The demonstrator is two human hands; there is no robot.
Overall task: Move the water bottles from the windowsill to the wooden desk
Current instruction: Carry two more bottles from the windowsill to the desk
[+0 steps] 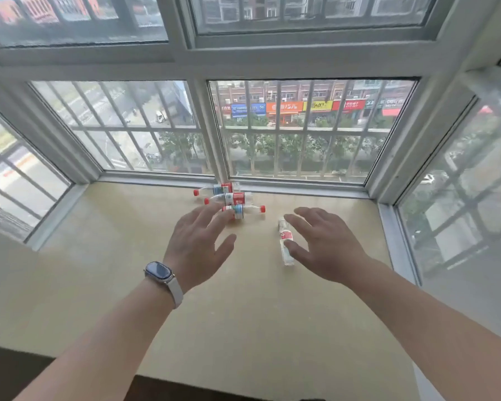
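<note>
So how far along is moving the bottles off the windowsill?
Nothing looks done yet: on the windowsill lie a cluster of three water bottles by the window and a lone bottle apart. Nothing is held; the left hand reaches open toward the cluster, the right hand toward the lone bottle. All four are left to carry; the desk is out of view.

Three clear water bottles (pixel 234 198), red caps, red labels, on sides, bunched at windowsill (pixel 128 256) back edge; fourth bottle (pixel 286 235) lying front-to-back, rightward.
</note>
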